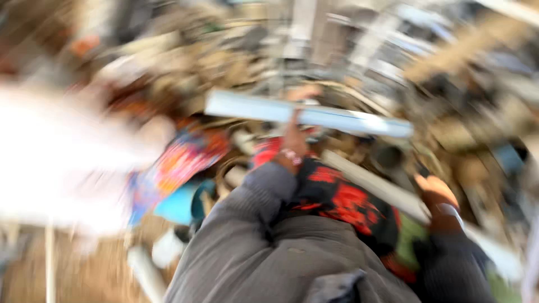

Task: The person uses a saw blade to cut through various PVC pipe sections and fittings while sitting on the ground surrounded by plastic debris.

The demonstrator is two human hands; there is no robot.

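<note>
Head view is showing a blurred, cluttered scrap pile beyond both hands. Left hand point(295, 132) is gripping one pale blue-white strip point(309, 115), closed around its middle. Right hand point(438, 196) is resting on a second pale strip point(376, 185); its grip cannot be told.

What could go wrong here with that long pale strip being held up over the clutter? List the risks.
1. The left hand grips the long pale strip near its middle; either end could swing into the surrounding clutter.
2. A second pale strip lies by the right hand; the two might snag.
3. The view is heavily blurred, so footing is hard to judge.
</note>
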